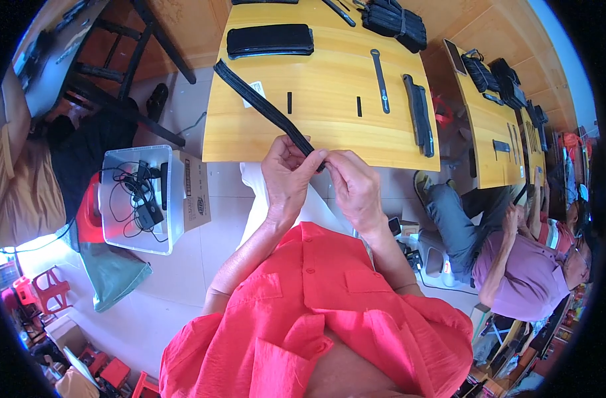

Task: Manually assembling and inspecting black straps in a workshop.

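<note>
At the near edge of the wooden table [250,142], both hands are working the end of a long black strip [263,106]. The left hand [286,176] has thumb and fingers pinched around the strip right at its near end, and the right hand [354,186] is curled in against it from the other side, fingertips meeting the left ones at the same spot, so both are gripping the strip and neither is loose. The strip's end is in the air just off the table edge, above the lap, and the rest runs away up and to the left, lying across the tabletop toward a small white tag [255,89]. Further back there's a flat black stack [269,40], a thin strap [380,79], a thicker black bar [419,113] and a bundle [396,20] at the far end. Down on the floor to the left is a clear bin [127,159] of cables. What could go wrong, I'd say: all the hold is on the last bit of the strip, so a tug could pull it out of the pinch, or the long free part could drag sideways and sweep the tag off the table. A co-worker [522,265] sits at the next table on the right, well apart.
</note>
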`<state>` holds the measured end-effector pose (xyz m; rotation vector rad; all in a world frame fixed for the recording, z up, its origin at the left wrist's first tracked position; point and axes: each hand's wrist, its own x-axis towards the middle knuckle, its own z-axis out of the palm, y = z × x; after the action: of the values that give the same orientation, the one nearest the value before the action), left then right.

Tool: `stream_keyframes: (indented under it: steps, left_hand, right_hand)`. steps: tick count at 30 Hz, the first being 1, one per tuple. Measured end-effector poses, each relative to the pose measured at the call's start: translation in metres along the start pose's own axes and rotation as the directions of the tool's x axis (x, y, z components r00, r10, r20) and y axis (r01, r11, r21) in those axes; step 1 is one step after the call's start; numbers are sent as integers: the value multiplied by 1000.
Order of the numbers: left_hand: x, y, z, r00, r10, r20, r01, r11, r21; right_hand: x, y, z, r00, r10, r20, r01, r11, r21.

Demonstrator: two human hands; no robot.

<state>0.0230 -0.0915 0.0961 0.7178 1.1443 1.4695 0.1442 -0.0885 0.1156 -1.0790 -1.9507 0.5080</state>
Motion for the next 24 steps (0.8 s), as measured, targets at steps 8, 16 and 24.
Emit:
stream_keyframes:
  steps: [8, 16, 24]
  left_hand:
    - [3, -4, -3, 999, 10, -43, -11, 1000, -17]
    - [2, -6, -9, 999, -3, -32, 1, 999, -40]
    - [2, -2, -14, 997, -29, 70, 30, 999, -11]
  right_hand:
    - [3, -2, 13, 998, -9, -55, 5, 998, -66]
    - [5, 0, 17, 1000, 18, -23, -19, 998, -53]
    - [8, 5, 9, 999, 20, 42, -16, 997, -81]
